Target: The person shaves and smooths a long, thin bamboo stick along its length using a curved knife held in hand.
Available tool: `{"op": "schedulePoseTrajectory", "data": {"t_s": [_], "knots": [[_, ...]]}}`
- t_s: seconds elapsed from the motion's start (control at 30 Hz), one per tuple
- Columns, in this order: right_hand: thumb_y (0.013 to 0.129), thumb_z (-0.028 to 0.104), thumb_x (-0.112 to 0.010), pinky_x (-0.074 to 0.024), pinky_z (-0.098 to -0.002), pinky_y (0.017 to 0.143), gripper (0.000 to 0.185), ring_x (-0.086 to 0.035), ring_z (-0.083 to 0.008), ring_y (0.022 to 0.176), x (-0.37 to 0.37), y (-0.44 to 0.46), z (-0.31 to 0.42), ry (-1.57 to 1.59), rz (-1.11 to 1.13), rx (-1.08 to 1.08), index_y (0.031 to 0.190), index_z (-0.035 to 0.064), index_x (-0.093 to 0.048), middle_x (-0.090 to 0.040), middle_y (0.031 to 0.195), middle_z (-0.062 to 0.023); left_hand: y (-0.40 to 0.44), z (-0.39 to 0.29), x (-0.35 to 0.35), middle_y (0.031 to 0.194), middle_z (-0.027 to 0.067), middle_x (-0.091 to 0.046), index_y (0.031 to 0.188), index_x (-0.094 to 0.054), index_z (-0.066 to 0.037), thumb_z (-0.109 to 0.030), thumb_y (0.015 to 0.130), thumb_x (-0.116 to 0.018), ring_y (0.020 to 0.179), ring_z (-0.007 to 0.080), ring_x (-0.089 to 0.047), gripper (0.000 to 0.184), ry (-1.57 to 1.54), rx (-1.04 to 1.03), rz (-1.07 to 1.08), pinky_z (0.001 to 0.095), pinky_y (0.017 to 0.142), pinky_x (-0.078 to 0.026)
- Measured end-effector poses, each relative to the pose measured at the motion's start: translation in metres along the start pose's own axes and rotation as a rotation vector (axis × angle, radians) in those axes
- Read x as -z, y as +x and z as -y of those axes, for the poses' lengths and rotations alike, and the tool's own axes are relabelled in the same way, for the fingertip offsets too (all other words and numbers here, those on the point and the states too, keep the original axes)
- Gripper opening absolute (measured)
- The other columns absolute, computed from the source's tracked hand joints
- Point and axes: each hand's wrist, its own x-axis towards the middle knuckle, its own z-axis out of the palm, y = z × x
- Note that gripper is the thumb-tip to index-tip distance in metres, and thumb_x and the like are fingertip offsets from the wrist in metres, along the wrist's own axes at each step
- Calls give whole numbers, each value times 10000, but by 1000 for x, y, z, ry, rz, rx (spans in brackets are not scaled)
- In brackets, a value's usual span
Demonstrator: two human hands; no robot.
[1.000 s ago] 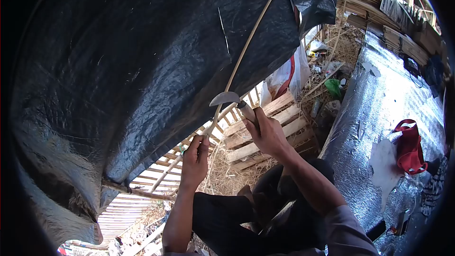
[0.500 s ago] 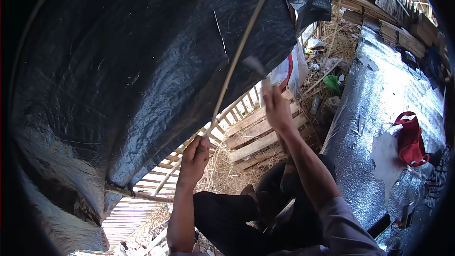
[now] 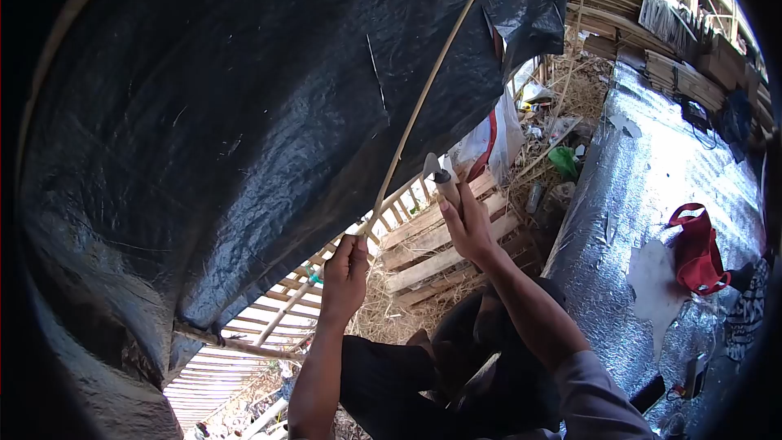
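A long, thin, slightly bent stick [image 3: 421,102] rises from my left hand [image 3: 346,267], whose fingers are closed round its lower end. My right hand [image 3: 471,224] grips the pale handle of a knife with a short curved blade [image 3: 432,165]. The blade is to the right of the stick, apart from it. Behind the stick hangs a large black plastic sheet [image 3: 269,73]. My legs in dark clothing [image 3: 387,375] are folded below my hands.
A slatted wooden crate [image 3: 436,265] lies on straw beyond my knees. On the right is a silvery foil mat [image 3: 603,277] with a red cloth bag [image 3: 699,251]. A white and red sack [image 3: 507,143] and a green plastic scrap [image 3: 564,161] lie farther off.
The knife was against the stick, swung up and away from it in a blur, and is now lower at its right. The stick's top tilted upward, then came back down.
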Motion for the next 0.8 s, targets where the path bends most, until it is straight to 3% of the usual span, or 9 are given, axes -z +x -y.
{"op": "schedulePoseTrajectory", "data": {"t_s": [0.27,0.6,0.67,0.7,0.73,0.77,0.8], "knots": [[955,243,-596,-446,-504,536,252,-613,-462,634,-17,-8,4,-73,129,27,997,41,-451,-602,680,-223,-3,0,1,616,37,-465,943,-507,-35,-239,1051,-474,564,101,-415,234,47,4,48,288,543,-367],[974,270,-568,-413,-482,517,274,-578,-477,603,-8,2,5,-177,36,111,986,23,-449,-554,641,-234,-3,-8,8,625,12,-433,930,-511,-47,-303,1060,-454,585,85,-394,293,23,46,109,276,558,-357],[986,321,-532,-465,-501,554,291,-610,-471,645,-7,15,-7,-198,-20,-105,1009,38,-470,-608,699,-241,-4,-10,15,628,6,-437,922,-519,-42,-302,1055,-469,597,83,-387,297,-125,168,181,276,569,-364],[1017,359,-468,-431,-449,479,324,-579,-313,507,-4,26,-30,-164,-216,-141,1014,35,-485,-550,620,-170,-12,-10,15,628,6,-437,922,-519,-42,-302,1055,-469,597,83,-387,297,-122,170,181,276,569,-364],[1027,434,-422,-440,-347,435,391,-536,-163,488,14,41,-19,253,-341,-535,992,54,-509,-518,613,-63,-24,-10,14,633,-1,-441,917,-526,-37,-301,1051,-482,600,84,-386,299,-51,85,256,274,573,-367],[1019,497,-415,-429,-256,423,436,-503,-96,484,34,50,-38,450,-420,-610,994,76,-526,-476,625,11,-32,-8,10,637,-8,-445,911,-532,-33,-299,1047,-494,602,86,-386,301,19,1,328,272,577,-371],[1006,524,-440,-415,-251,418,440,-475,-96,469,50,54,-35,381,-520,-640,1005,94,-532,-461,621,15,-38,-6,7,650,-19,-456,901,-541,-25,-283,1043,-507,610,90,-389,297,73,14,278,267,588,-377]]}}
